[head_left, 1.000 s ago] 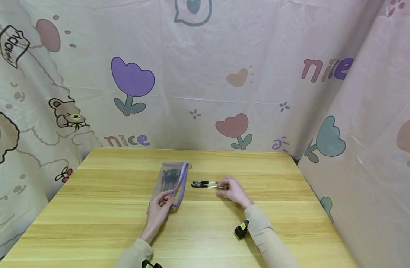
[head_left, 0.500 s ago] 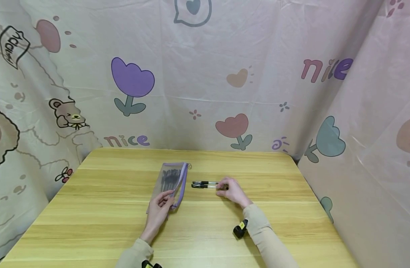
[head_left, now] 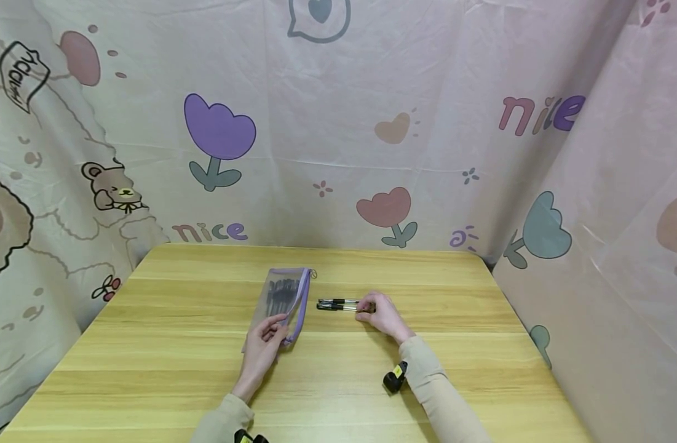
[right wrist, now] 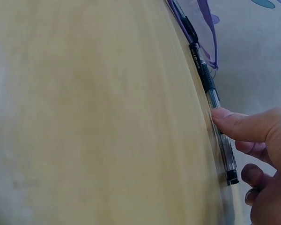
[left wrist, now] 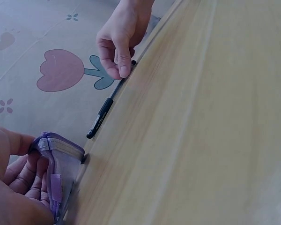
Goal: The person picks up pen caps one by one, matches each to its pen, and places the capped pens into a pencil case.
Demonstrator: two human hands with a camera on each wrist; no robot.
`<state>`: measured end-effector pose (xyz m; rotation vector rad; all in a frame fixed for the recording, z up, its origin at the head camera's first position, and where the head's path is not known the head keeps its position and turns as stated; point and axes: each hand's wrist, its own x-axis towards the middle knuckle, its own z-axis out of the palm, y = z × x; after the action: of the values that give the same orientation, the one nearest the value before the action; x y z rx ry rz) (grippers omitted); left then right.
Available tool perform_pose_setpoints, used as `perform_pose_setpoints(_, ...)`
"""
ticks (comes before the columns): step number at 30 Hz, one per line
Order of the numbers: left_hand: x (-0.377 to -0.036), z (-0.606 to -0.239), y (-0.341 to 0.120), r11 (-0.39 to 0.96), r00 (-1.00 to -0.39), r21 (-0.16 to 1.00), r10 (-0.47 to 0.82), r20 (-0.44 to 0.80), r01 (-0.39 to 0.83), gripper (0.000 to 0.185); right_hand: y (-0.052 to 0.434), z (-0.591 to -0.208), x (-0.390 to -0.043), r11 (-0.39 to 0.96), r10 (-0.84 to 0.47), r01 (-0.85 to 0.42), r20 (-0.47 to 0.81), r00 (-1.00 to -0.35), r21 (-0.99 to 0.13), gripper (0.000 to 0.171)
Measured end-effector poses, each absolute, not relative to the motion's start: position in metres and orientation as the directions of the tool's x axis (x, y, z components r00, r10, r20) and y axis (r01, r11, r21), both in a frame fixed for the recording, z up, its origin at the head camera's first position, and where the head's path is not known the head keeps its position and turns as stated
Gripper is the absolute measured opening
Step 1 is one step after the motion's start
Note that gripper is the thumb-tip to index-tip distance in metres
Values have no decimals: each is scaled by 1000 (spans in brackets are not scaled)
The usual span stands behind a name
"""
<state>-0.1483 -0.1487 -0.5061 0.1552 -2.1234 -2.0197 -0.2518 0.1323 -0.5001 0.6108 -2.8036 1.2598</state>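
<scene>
A translucent pencil pouch [head_left: 283, 301] with a purple zipper edge lies left of centre on the table, its mouth parted toward the right. Dark pen-like shapes show through its side. My left hand [head_left: 263, 344] pinches the near end of the zipper edge between thumb and fingers. Two gel pens [head_left: 332, 306] with black caps and clear barrels lie side by side just right of the pouch, caps toward it. Over their right ends, my right hand [head_left: 384, 317] pinches with thumb and fingertips; in the right wrist view the thumb [right wrist: 229, 119] is on a clear barrel [right wrist: 227, 152].
The wooden table [head_left: 178, 344] is backed by a printed curtain [head_left: 316, 123] that also hangs along both sides. A small black camera [head_left: 395, 378] is on the right wrist, and another [head_left: 249, 437] shows at the left sleeve. A ring [head_left: 313, 274] hangs at the pouch's far corner.
My right hand and wrist have shifted very slightly left along the pens. The left hand, the pouch and the pens look the same.
</scene>
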Motion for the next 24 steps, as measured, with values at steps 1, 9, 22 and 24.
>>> perform_pose_setpoints(1,-148,-506,-149,55,-973,996,-218,77,66,31,132,-500,-252,593,-339,-342,159,-927,-729,12)
perform_pose_setpoints(9,-149,-506,-149,52,-973,996,-216,78,68,31,133,-500,-255,599,-315,-318,149,-938,-735,19)
perform_pose_setpoints(22,-148,-506,-149,53,-975,997,-212,69,59,31,126,-501,-261,673,-287,-325,171,-943,-664,8)
perform_pose_setpoints(24,-148,-505,-149,54,-975,997,-213,67,57,31,125,-501,-261,682,-285,-329,177,-942,-653,7)
